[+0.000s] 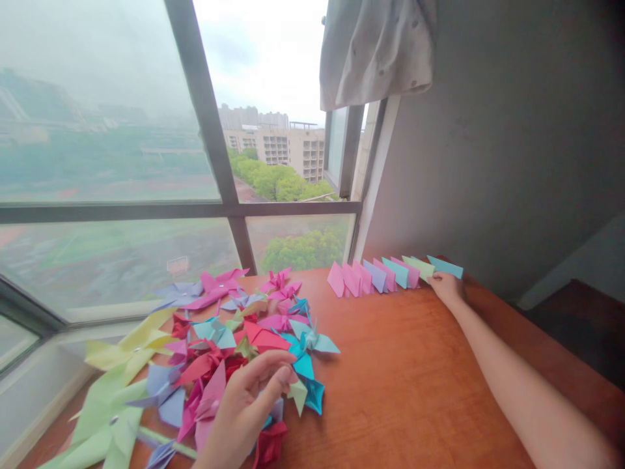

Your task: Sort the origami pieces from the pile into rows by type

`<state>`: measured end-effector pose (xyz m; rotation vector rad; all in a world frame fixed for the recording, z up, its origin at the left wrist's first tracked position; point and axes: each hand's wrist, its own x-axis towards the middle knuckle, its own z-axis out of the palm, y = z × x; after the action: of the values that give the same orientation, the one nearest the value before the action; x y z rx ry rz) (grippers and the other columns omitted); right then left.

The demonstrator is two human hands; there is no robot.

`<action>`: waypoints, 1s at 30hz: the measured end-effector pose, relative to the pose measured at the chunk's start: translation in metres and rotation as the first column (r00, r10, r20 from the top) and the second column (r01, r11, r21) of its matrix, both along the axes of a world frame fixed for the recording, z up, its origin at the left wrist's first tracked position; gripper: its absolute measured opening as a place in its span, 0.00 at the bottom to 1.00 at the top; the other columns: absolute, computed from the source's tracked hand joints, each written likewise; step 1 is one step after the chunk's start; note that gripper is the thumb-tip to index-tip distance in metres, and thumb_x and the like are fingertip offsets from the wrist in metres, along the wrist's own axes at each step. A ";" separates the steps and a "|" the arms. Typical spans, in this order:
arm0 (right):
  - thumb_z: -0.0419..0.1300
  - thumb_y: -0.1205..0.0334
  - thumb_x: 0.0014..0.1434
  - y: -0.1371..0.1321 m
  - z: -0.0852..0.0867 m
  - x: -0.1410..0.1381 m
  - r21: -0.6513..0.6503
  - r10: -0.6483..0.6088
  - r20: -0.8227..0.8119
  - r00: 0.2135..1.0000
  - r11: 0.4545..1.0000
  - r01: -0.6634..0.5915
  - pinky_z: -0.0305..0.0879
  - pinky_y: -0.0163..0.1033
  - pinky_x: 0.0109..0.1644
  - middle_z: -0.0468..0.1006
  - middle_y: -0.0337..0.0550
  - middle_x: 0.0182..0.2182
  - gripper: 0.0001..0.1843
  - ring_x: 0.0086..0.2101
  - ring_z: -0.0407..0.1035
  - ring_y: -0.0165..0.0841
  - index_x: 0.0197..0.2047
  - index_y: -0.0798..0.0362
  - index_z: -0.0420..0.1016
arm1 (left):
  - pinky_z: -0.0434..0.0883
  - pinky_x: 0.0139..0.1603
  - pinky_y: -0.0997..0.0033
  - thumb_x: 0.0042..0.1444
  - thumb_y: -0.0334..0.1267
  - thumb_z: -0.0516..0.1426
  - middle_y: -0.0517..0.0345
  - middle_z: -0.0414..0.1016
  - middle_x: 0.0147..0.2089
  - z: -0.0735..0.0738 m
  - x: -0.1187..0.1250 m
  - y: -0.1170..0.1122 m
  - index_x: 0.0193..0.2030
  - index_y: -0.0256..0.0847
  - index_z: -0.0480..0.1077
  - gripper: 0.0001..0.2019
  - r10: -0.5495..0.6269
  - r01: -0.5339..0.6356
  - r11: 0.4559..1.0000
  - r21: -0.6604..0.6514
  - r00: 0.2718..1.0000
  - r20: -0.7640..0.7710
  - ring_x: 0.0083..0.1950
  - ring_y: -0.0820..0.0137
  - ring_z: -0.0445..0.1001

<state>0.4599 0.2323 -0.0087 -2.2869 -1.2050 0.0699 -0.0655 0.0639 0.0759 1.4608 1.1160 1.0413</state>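
My right hand [446, 286] is at the far right end of a row of folded paper pieces. Its fingers are pinched at the edge of a pale green folded paper [418, 266]. A blue folded paper [445, 266] stands just behind that hand and is partly hidden by it. My left hand [256, 397] is over a pile of paper origami, loosely curled, with a gap between thumb and fingers. Beside its fingertips a pale green paper point [298, 395] sticks out; nothing is visibly gripped. Pink [335, 280], purple [374, 276] and blue pieces stand upright along the row.
Paper cranes [312, 339] and pinwheels, including a yellow one [134, 348] and a green one [110, 417], crowd the left of the brown wooden table [390, 384]. Behind are windows with a dark frame [293, 208], a hanging grey cloth [378, 58] and a grey wall [478, 150].
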 end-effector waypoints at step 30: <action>0.58 0.53 0.52 -0.045 -0.002 -0.052 0.111 0.065 -0.022 0.998 0.992 -0.062 0.65 0.41 0.34 0.83 0.52 0.37 0.16 0.36 0.75 0.44 0.36 0.53 0.81 | 0.74 0.35 0.72 0.59 0.46 0.58 0.54 0.81 0.33 0.002 0.000 0.001 0.42 0.40 0.77 0.13 0.051 -0.037 0.992 0.124 0.992 -0.114 0.34 0.65 0.78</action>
<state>0.4078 0.1870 -0.0112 -2.1467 -1.2377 0.0542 -0.0659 0.0647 0.0775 1.6178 1.1899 1.0816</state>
